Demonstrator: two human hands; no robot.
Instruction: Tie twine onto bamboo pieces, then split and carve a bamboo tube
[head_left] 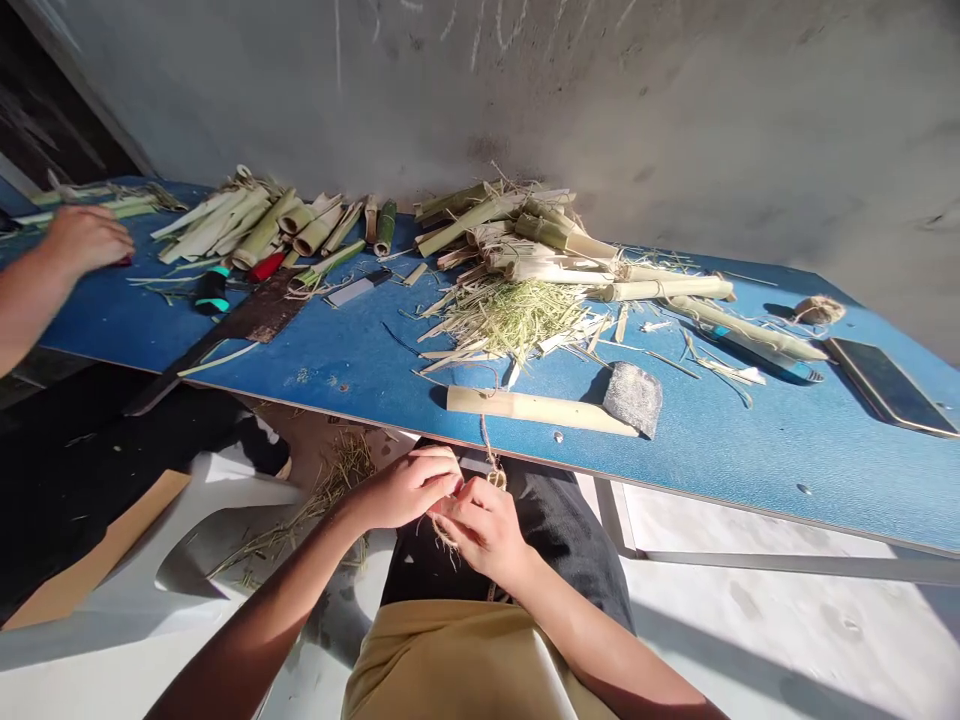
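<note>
Over my lap, my left hand and my right hand meet with their fingers pinched together on a thin brown twine. Frayed fibres hang below the fingertips. The twine rises past the table edge to a pale split bamboo strip lying flat on the blue table, and a loop of it shows just above my right hand. A rough grey stone sits against the strip's right end. How the twine is wound between my fingers is hidden.
Bamboo pieces and shavings are heaped at the table's middle. A large knife juts over the front edge at left. A phone, a blue-black cutter and a twine ball lie right. Another person's hand is at far left.
</note>
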